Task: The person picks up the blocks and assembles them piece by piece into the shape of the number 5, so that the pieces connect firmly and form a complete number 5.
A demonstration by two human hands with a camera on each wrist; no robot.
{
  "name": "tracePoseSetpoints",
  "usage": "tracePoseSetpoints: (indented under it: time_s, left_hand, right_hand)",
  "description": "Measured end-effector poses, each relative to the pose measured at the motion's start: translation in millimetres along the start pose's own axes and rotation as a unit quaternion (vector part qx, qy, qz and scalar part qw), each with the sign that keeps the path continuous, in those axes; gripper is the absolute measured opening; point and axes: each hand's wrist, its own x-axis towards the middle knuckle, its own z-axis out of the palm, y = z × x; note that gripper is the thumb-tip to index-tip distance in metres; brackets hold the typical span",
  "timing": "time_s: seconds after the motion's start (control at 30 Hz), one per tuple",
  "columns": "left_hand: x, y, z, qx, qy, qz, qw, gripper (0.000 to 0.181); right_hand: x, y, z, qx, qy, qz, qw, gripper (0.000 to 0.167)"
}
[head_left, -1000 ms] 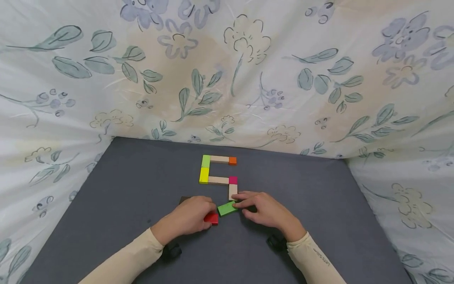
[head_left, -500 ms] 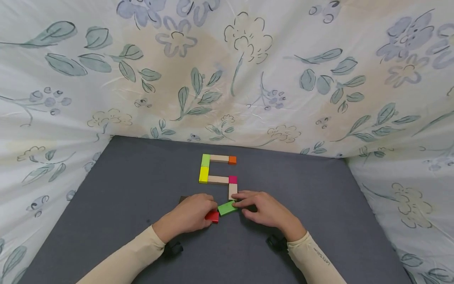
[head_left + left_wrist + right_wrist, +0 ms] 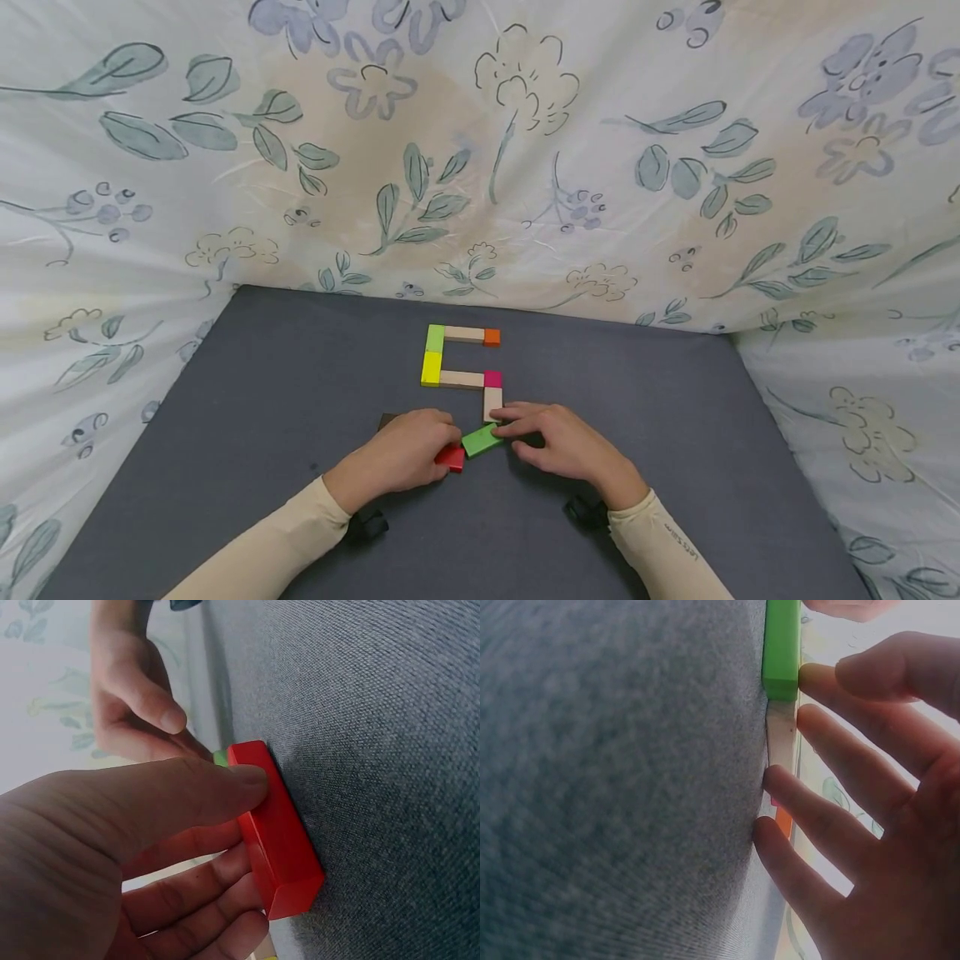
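My left hand (image 3: 402,448) pinches a red block (image 3: 281,832) between thumb and fingers, low over the dark cloth. The red block's end is beside the left end of a green block (image 3: 482,441), which lies slanted. My right hand (image 3: 564,443) has its fingers spread and fairly straight. Its index fingertip touches the green block's right end, and another fingertip is at the pale wooden block (image 3: 492,405) just above. In the right wrist view the green block (image 3: 781,652) lies flat on the cloth, and the thumb is held away from it.
Blocks end to end form a bent line: orange (image 3: 491,337), pale wood (image 3: 464,335), light green (image 3: 435,338), yellow (image 3: 431,369), pale wood (image 3: 461,380) and pink (image 3: 492,380). A dark brown block (image 3: 387,421) is partly hidden behind my left hand. A floral curtain (image 3: 525,167) encloses the table.
My left hand has shifted slightly right and away from me with the red block, closer to the green one. My right hand has stayed almost still.
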Motion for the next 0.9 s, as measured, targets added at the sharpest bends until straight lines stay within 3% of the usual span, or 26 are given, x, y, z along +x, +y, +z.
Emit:
tracePoseSetpoints:
  time_s: [0.9]
  left_hand:
    - [1.5,-3.7,0.0,0.017,0.003,0.014,0.9998,0.018]
  right_hand:
    - [-0.5,0.6,2.3,-0.001,0.007,0.007,1.0000,0.036]
